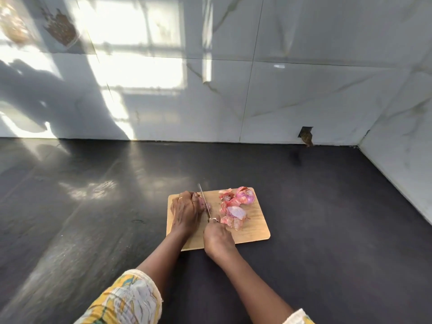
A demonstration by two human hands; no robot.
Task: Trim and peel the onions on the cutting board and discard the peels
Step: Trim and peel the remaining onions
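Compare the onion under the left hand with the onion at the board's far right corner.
The held onion is pinned by the left hand and mostly hidden, with the knife in the right hand on it. The corner onion lies free, fully visible, beside loose peels. Both are purple and rest on the board.

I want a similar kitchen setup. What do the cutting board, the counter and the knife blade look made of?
Cutting board: wood or bamboo, by its pale tan grain, matte. Counter: dark polished stone, perhaps granite, since it mirrors window light. Knife blade: thin shiny metal, probably steel; its handle is hidden inside the right hand.
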